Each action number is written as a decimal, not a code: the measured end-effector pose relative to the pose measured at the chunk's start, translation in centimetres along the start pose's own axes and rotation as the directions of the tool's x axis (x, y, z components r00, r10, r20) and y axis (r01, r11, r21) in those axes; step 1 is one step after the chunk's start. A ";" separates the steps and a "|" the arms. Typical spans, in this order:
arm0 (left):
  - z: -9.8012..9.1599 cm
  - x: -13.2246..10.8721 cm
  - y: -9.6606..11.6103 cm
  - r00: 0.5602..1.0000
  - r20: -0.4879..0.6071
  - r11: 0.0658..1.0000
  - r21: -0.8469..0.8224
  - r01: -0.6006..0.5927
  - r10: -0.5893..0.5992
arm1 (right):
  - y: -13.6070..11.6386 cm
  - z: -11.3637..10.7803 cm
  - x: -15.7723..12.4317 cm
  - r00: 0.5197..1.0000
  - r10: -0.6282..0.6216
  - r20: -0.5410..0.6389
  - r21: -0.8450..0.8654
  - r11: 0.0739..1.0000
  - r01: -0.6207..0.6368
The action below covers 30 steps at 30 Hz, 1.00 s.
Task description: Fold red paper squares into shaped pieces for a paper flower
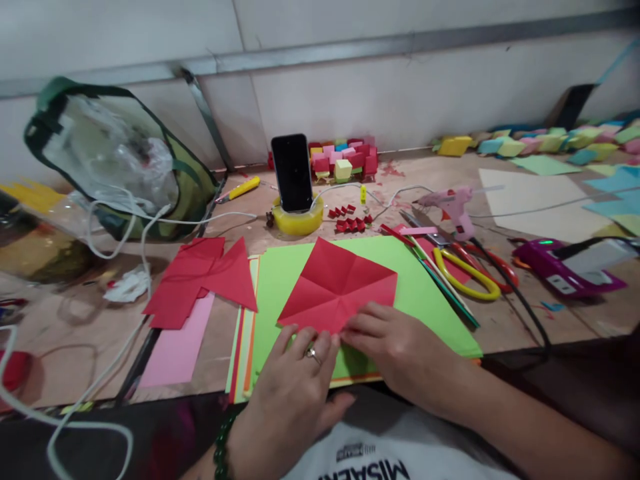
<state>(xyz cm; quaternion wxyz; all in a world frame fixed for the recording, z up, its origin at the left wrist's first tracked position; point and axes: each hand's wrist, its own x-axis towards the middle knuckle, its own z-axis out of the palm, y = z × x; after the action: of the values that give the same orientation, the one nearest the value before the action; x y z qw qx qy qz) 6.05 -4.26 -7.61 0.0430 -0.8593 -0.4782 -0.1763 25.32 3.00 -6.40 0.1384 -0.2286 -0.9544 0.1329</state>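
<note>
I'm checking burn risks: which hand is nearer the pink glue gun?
Right hand: below and left of the pink glue gun in view. Left hand: farther left and lower.

Desk [250, 230]: single sheet [340, 273] lies on paper stack [425, 300]. Behind stack, phone [291, 170] stands at tape roll [299, 222]. Left of stack, paper pieces [187, 280]; bag [195, 190] behind those. Right, scissors [473, 291]; glue gun [453, 202] behind them, power strip [555, 270] farther right.
</note>
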 end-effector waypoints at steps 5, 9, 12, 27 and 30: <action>-0.3 -0.6 -0.2 1.000 -0.016 1.000 -0.018 -0.004 0.004 | 2.3 -1.0 -2.2 0.992 0.098 -0.076 -0.032 0.994 -0.101; -0.6 -0.8 -0.3 1.000 -0.030 1.000 -0.017 0.000 -0.001 | 3.0 -2.1 -3.5 0.989 0.124 -0.079 -0.103 0.986 -0.131; -0.6 -0.5 -0.1 0.999 -0.034 1.000 -0.005 0.003 -0.003 | 2.2 -1.8 -2.8 0.987 0.129 -0.098 -0.165 0.976 -0.144; 0.0 1.6 0.4 0.991 0.126 0.996 0.071 0.047 -0.056 | 5.6 -2.7 -3.4 0.935 0.342 -0.096 -0.215 0.910 -0.355; -0.1 2.0 -0.4 0.988 0.152 0.996 0.083 0.018 -0.030 | 6.3 -3.1 -4.3 0.907 0.396 -0.140 -0.119 0.903 -0.413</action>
<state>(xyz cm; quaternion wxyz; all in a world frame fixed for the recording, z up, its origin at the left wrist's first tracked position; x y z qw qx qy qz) 6.64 -2.48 -6.90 0.0388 -0.8620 -0.4972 -0.0908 32.51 7.01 -6.41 0.1443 -0.4385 -0.8839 0.0754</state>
